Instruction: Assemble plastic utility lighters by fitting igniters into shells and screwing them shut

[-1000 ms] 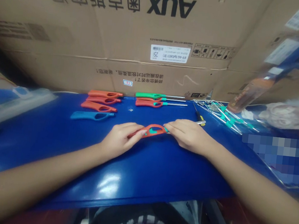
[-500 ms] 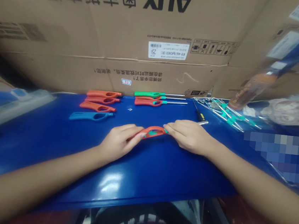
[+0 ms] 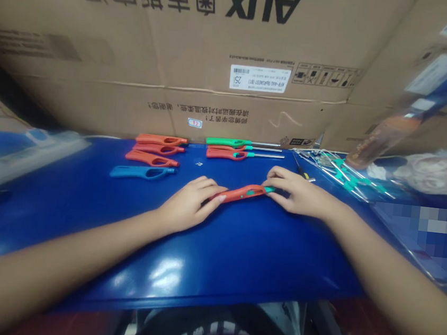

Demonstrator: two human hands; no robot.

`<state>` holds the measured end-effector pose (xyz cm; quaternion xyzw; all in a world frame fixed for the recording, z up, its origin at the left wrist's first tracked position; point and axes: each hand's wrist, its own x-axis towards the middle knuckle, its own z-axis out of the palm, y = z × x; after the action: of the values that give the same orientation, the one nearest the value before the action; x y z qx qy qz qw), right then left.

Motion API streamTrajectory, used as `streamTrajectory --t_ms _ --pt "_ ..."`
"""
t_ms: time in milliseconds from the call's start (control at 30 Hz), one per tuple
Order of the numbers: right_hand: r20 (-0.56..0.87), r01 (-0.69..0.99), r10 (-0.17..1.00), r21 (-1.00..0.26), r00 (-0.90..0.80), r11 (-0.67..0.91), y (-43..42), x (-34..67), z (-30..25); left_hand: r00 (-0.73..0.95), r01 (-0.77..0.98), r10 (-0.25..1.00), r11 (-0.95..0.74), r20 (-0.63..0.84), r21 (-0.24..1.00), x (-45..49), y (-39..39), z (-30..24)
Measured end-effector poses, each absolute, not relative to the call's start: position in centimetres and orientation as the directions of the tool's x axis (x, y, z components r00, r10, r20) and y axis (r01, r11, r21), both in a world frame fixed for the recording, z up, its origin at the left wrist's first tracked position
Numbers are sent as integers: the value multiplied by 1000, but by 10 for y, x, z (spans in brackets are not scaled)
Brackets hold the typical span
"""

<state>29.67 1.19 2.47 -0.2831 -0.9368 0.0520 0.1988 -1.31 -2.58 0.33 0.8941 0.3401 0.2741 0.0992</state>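
An orange lighter body (image 3: 245,192) with a teal trigger lies across the blue table (image 3: 214,252) between my hands. My left hand (image 3: 190,204) pinches its left end with closed fingers. My right hand (image 3: 298,192) grips the right end near the teal nozzle. The lighter is turned on edge, so its handle loop no longer shows.
Three orange handle shells (image 3: 157,149) and a blue one (image 3: 141,171) lie at the back left. Finished lighters with metal tubes (image 3: 241,150) rest behind. A pile of teal-tipped metal tubes (image 3: 342,174) and a screwdriver (image 3: 301,171) sit at right. A large cardboard box (image 3: 219,55) walls the back.
The lighter body has been rolled onto its edge and shifted slightly right and away. My right hand moved back with it; my left hand stayed on the left end.
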Motion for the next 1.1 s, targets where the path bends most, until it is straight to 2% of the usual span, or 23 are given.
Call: streamTrajectory --t_ms 300,367,433,500,567,667,733,800,900,967,1033,1100 --pt "282 517 578 -264 -766 814 14 297 26 599 569 675 -737 431 365 -15 -25 -2" --pt "304 551 599 -235 -741 801 17 302 29 595 574 679 -734 430 364 -15 -25 -2" --pt "350 640 642 -137 -683 756 21 309 31 583 574 685 -728 437 376 -15 -26 -2" --pt "373 780 726 -12 -578 626 25 317 33 579 564 686 -727 440 392 -15 -25 -2" --pt "338 915 853 73 -398 398 28 325 34 585 552 688 -726 429 411 -15 -24 -3" --pt "88 991 993 114 -78 68 30 334 35 598 532 688 -724 411 439 -15 -23 -6" --pt "-82 993 996 119 20 -10 30 337 35 611 519 683 -728 401 448 -15 -23 -7" --pt "-135 993 990 118 33 -17 31 338 38 638 519 672 -735 375 436 -15 -23 -4" --pt "-50 993 998 116 38 -32 30 336 46 682 559 658 -751 320 351 -20 -18 9" --pt "121 997 991 51 56 -62 29 335 53 683 610 658 -753 316 249 -29 -6 22" --pt "338 994 938 -99 79 -48 28 334 59 663 666 666 -733 341 139 -41 13 35" --pt "495 950 859 -310 129 36 29 331 61 647 717 688 -696 329 46 -56 35 45"
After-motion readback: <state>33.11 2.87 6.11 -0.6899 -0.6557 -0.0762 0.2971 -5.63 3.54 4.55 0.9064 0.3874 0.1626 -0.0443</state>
